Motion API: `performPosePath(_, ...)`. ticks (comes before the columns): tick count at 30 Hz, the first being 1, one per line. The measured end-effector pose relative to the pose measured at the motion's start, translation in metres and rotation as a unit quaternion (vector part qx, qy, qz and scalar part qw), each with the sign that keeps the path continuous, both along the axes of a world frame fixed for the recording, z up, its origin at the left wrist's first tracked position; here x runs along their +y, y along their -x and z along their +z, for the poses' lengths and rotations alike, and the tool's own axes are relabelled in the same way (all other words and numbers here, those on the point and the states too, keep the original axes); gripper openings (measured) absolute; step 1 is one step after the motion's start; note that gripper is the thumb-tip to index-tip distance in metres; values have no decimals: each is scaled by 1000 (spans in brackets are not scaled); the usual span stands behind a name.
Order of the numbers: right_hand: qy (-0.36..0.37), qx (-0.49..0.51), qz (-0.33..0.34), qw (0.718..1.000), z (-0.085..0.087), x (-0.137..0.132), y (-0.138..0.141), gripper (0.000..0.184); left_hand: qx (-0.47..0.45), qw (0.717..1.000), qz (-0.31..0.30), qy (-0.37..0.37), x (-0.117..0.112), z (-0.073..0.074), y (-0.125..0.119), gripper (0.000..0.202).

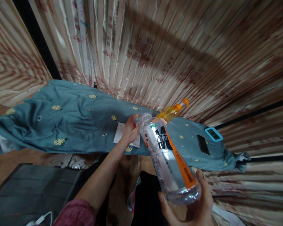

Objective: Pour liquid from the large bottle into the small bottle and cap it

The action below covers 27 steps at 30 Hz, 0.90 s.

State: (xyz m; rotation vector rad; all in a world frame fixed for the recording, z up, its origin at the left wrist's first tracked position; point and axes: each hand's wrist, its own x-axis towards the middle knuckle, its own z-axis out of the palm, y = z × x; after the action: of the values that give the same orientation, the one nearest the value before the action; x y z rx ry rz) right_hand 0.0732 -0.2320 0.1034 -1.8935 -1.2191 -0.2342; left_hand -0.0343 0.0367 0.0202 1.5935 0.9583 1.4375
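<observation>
While we look down on it: the bottle (168, 157) lies slanted between our two hands, over the near edge of the table (68, 125).
Bottle axis: its long axis runs from 5 o'clock at the base up to 11 o'clock at the neck, with the neck end tipped away from us.
Right hand (193, 204): we cup the base from below, with the fingers curled round the clear wall and closed on it.
Left hand (130, 130): we have it at the neck end, with fingertips pinched around the cap (143, 118); how tightly, we cannot tell.
Nearer hand: the left is the one at the cap, and the right sits well back at 5 o'clock.
Beyond the neck: a pump bottle (172, 111) lies at 1 o'clock, just past the cap.
Under the left hand: a white paper (120, 133) rests on the blue cloth.
Farther right: a phone (203, 144) and a blue-framed device (213, 134) lie at 3 o'clock, well apart from the bottle.
</observation>
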Motion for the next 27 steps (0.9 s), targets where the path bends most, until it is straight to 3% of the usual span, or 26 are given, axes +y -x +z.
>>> performPosePath(15, -9, -2, 2, 1000, -5, -2, -1, 111, -16, 999, 35, 6, 3, -8, -8, 30)
performPosePath(27, -10, 14, 14, 1000, -6, -1, -3, 111, -21, 999, 30, 19, 1, -4, -7, 29)
